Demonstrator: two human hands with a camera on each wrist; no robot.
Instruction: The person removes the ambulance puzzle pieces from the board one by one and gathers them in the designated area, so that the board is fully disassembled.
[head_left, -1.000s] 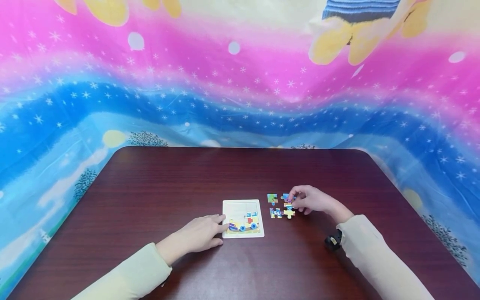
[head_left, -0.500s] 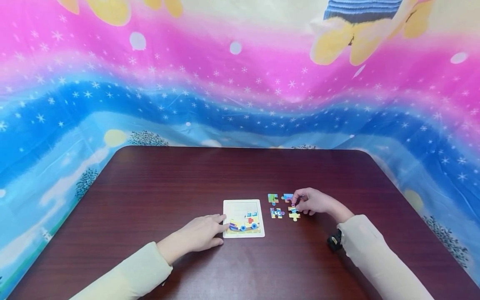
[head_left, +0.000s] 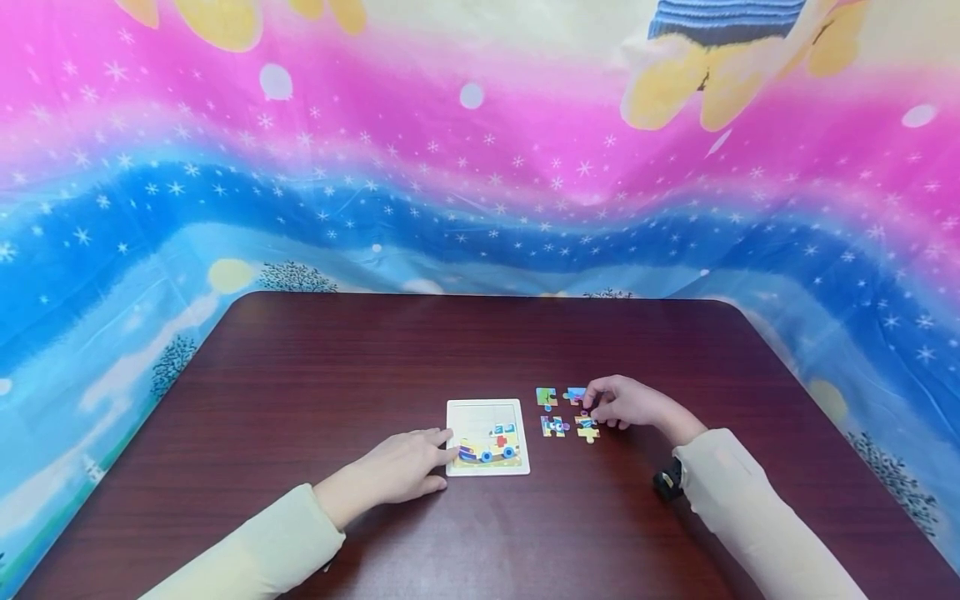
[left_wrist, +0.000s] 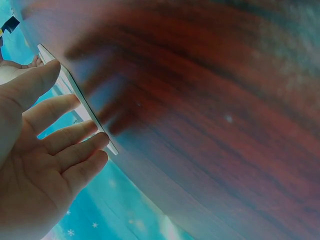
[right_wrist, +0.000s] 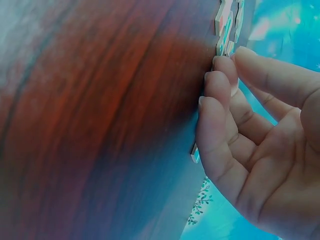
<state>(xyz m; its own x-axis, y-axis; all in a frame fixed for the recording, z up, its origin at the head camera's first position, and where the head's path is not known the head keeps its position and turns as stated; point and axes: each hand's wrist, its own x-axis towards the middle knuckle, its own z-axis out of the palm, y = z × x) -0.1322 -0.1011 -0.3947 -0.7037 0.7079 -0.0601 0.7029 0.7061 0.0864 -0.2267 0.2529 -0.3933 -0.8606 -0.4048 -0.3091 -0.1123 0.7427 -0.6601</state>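
The left hand (head_left: 401, 467), spread, rests on the tray (head_left: 468, 421). Between it and the right edge of the desk (head_left: 675, 342), the right hand (head_left: 618, 402) curls at the yellow piece (head_left: 588, 432), pinch unclear; best grip opposite sides, clear of the blue piece (head_left: 552, 427).

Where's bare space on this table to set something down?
Bare tabletop runs from behind the puzzle board to the far edge. Another free patch lies nearer, between the two sleeves. Crowding: puzzle pieces and the right hand right of the board, the left hand at its left edge.
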